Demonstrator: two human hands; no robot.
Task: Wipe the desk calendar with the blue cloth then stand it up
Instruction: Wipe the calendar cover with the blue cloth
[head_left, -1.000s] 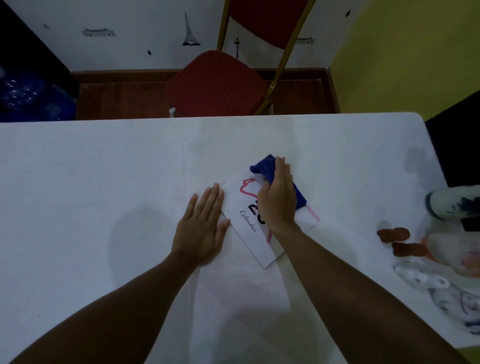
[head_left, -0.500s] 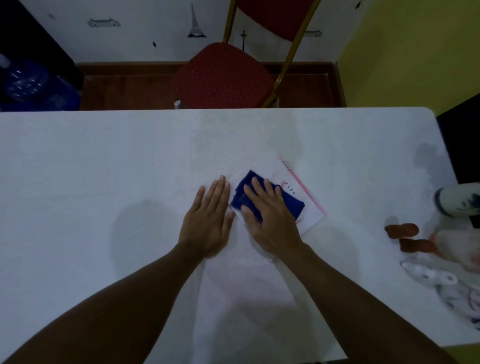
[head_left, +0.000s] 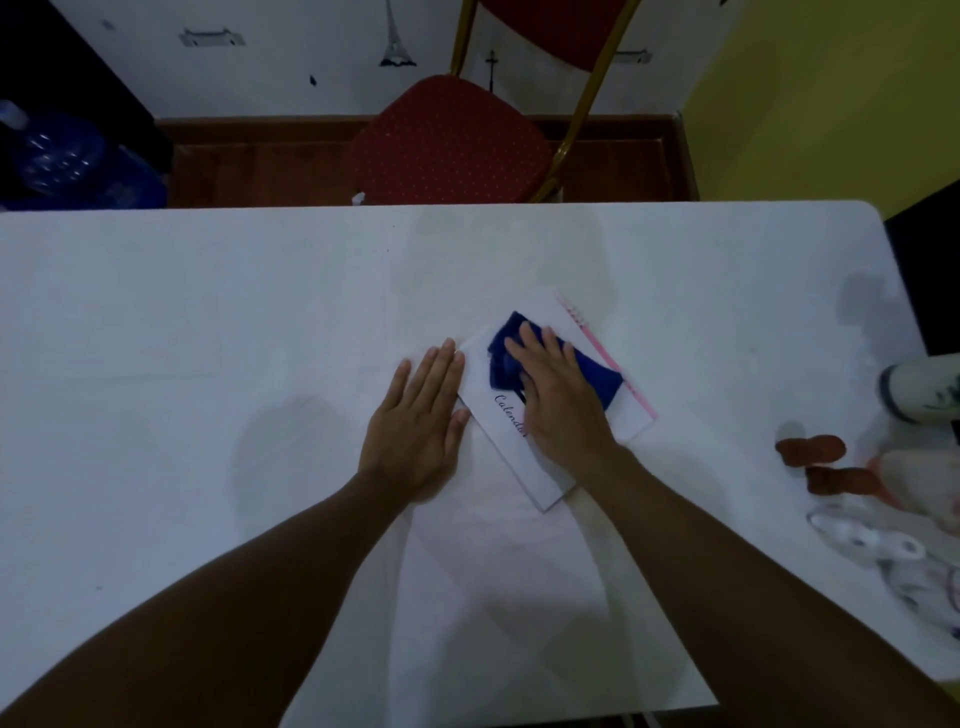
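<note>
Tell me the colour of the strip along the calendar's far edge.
Pink: the strip runs along the white desk calendar beside the blue cloth, seen in the head view.

Two forearms are seen reaching in from the lower edge of the view, both bare from the frame edge down to the wrist; no sleeve, cuff, watch, bracelet or glove is worn on either. The left hand (head_left: 418, 423) is shown from the back, with four long fingers and a thumb visible. The right hand (head_left: 563, 400) is likewise seen from the back, ungloved and without rings. Short, unpainted nails can just be made out on the fingertips.
</note>
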